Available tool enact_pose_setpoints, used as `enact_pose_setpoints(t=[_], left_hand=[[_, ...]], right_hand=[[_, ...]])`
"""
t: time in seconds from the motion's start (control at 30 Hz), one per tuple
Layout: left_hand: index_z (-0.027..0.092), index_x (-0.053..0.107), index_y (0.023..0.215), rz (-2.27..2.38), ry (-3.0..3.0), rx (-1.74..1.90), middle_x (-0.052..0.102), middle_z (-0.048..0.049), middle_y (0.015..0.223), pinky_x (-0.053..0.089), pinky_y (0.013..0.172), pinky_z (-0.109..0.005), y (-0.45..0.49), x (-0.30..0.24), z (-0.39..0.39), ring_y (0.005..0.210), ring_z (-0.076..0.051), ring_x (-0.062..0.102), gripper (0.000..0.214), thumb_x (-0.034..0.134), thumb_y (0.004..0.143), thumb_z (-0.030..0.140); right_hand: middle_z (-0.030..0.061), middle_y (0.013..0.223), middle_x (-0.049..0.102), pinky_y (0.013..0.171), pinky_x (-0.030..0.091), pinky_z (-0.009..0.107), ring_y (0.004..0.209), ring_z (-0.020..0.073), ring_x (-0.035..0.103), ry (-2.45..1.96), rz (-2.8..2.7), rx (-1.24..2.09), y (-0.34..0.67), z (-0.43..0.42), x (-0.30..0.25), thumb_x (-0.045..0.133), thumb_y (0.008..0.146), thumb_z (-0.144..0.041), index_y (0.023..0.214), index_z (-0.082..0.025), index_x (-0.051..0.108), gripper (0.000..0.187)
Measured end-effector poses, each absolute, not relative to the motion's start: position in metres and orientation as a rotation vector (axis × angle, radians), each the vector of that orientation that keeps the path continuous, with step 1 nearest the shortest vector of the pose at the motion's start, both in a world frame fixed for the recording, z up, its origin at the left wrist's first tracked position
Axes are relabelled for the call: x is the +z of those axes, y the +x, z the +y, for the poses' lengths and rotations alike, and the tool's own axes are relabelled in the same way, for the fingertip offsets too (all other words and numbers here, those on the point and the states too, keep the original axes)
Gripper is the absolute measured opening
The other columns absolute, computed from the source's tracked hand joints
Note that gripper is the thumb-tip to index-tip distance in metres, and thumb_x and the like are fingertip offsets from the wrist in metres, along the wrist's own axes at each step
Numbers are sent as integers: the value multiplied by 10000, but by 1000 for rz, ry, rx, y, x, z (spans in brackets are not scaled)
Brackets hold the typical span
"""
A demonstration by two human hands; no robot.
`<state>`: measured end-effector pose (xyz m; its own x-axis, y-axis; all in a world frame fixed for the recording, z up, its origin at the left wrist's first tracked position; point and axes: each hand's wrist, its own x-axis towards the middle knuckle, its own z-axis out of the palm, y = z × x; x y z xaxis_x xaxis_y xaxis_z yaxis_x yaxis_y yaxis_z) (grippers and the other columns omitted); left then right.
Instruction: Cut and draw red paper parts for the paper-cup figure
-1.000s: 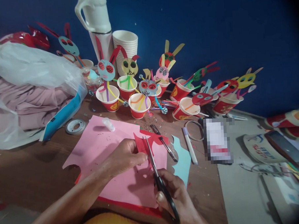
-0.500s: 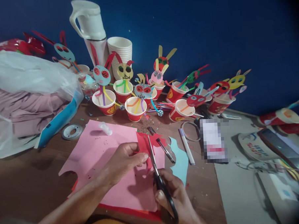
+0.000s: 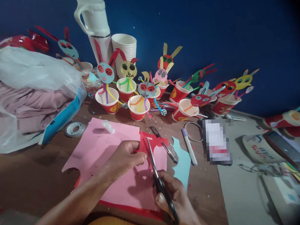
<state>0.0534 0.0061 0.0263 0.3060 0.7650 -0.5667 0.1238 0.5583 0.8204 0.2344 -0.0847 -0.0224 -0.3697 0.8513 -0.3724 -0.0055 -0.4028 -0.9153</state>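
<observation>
My right hand (image 3: 172, 194) grips black-handled scissors (image 3: 164, 191), with the blades pointing away from me and lying against a piece of red paper (image 3: 145, 144). Between the thumb and fingers of my left hand (image 3: 128, 156) the red paper is pinched, just left of the blades. Whether the blades are closed on the paper I cannot tell. Beneath both hands lies a large pink sheet (image 3: 92, 158), with a red edge showing under it. A small translucent bottle or tube (image 3: 108, 126) rests on the pink sheet. Right of the red paper are a dark pen (image 3: 170, 153) and a light blue paper scrap (image 3: 183, 167).
Several red paper cups (image 3: 108, 109) with paper-faced figures stand along the back. Behind them are a white jug (image 3: 94, 15) and stacked white cups (image 3: 124, 44). A tape roll (image 3: 75, 129) and plastic bag (image 3: 33, 64) lie left; a marker (image 3: 190, 150) and pixelated object (image 3: 217, 142) lie right.
The view has shifted slightly, so the background things appear a little farther right. My left hand and the scissors keep nearly the same position at the red paper.
</observation>
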Motion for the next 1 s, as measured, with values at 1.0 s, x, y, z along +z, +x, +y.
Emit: enact_pose_setpoints(t=[1.0], left_hand=[[122,609,697,1115,939,473,505,36,581,341,562,-243,47,25,8,567,-102,457,123,543,632,202]], right_hand=[[-47,565,481,393,346,175,405,57,408,-1368,-1113,1837,229,-82,-13,685,632,-573,894,-154,581,505]])
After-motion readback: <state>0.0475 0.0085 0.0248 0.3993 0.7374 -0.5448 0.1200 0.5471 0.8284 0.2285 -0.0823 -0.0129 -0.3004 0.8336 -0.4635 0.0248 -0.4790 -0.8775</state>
